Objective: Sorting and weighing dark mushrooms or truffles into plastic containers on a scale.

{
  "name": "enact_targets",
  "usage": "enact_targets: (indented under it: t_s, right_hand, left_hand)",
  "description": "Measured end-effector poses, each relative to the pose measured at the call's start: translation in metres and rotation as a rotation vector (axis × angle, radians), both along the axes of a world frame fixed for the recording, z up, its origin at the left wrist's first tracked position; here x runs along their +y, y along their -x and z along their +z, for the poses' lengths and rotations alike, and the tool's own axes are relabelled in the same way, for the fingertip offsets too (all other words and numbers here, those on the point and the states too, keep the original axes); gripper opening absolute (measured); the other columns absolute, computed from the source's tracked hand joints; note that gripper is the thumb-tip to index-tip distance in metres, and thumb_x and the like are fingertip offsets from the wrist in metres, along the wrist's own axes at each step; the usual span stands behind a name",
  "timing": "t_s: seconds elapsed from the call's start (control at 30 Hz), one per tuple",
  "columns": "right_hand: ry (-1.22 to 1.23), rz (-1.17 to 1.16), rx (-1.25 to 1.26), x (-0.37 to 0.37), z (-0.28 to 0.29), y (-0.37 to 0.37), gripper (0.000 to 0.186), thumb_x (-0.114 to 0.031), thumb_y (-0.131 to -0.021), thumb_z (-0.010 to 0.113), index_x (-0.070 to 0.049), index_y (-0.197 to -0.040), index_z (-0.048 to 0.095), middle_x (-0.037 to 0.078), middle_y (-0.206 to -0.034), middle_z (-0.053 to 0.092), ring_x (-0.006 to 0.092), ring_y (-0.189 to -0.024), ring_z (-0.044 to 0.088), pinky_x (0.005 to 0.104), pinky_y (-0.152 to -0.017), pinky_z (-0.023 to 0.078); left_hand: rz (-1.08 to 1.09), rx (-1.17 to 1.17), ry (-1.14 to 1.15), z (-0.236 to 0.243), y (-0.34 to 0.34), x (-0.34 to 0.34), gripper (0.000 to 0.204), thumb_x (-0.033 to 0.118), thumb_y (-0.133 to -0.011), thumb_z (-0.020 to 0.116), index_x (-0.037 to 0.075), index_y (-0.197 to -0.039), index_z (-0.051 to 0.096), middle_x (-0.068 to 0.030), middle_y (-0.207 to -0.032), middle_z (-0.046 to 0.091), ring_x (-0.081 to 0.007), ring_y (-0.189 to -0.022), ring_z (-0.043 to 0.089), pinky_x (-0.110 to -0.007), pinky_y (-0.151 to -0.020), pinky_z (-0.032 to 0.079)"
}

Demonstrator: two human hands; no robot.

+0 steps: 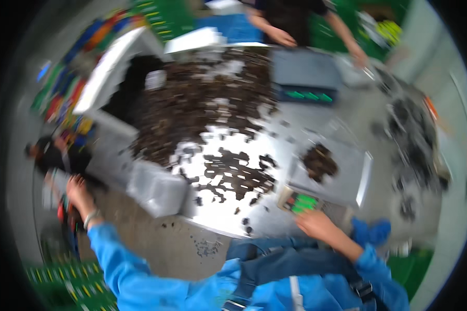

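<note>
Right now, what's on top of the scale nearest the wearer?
On the digital scale sits a small dark-brown clump. Whatever lies directly beneath it is covered and can't be seen.

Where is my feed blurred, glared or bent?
Head view: motion blur smears the dark brown heap of small pieces and the small green-lit rectangular display by the bare right hand; glare whitens part of the silver metal table; fisheye bends edges near the black rim.

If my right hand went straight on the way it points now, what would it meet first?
Your right hand would most likely meet the green-lit scale display first; blur and unclear depth hide whether they already touch.
</note>
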State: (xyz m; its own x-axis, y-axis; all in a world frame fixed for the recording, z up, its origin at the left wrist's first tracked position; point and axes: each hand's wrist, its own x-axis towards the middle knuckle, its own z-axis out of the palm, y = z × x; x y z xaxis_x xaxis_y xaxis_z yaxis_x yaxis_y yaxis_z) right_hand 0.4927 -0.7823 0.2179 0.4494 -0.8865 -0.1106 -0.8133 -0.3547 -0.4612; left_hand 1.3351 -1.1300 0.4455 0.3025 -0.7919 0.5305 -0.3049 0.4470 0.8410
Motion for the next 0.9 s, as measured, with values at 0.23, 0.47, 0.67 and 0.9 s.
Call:
enact_targets:
  t_s: [0.23, 0.47, 0.67, 0.9]
  right_hand:
    - [-0.023, -0.097, -0.196, 0.015, 0.002, -0.066, 0.012, -0.016, -0.086, 0.058, -0.006, -0.086, 0.066, 0.012, -0.087, 0.068, 0.0306, -0.09, 0.067, 0.0437, -0.077, 0.056]
    - [0.015, -0.385, 0.026, 0.056, 0.004, -0.029, 0.011, -0.015, -0.086, 0.058, -0.006, -0.089, 0.064, 0.01, -0.09, 0.069, 0.029, -0.092, 0.068, 0.0424, -0.076, 0.057]
    - [-0.034, -0.489, -0.02, 0.07, -0.015, -0.023, 0.011, -0.017, -0.084, 0.061, -0.006, -0.087, 0.062, 0.01, -0.09, 0.069, 0.0296, -0.094, 0.067, 0.0416, -0.077, 0.057]
    - [0.113, -0.719, -0.171, 0.048, -0.011, 0.016, 0.012, -0.017, -0.09, 0.065, -0.006, -0.095, 0.066, 0.01, -0.09, 0.067, 0.0301, -0.092, 0.065, 0.0415, -0.075, 0.055]
  left_hand:
    - [-0.394, 0.013, -0.625, -0.179, 0.412, 0.008, 0.027, 0.016, -0.096, 0.069, 0.004, -0.12, 0.067, -0.0037, -0.101, 0.066, -0.0105, -0.085, 0.062, -0.024, -0.072, 0.054]
    - [-0.816, -0.222, -0.443, -0.182, 0.672, 0.071, 0.016, 0.002, -0.099, 0.062, 0.0, -0.115, 0.068, -0.0053, -0.105, 0.07, -0.0127, -0.09, 0.066, -0.027, -0.079, 0.056]
    - [-1.202, -0.492, 0.253, -0.201, 0.785, 0.13, 0.027, -0.004, -0.084, 0.069, 0.005, -0.109, 0.07, -0.0122, -0.115, 0.067, -0.0332, -0.104, 0.066, -0.039, -0.087, 0.055]
    - [-1.212, -0.557, 0.079, -0.217, 0.785, 0.123, 0.025, 0.007, -0.087, 0.074, 0.006, -0.111, 0.072, -0.0109, -0.118, 0.069, -0.0306, -0.115, 0.061, -0.043, -0.103, 0.045]
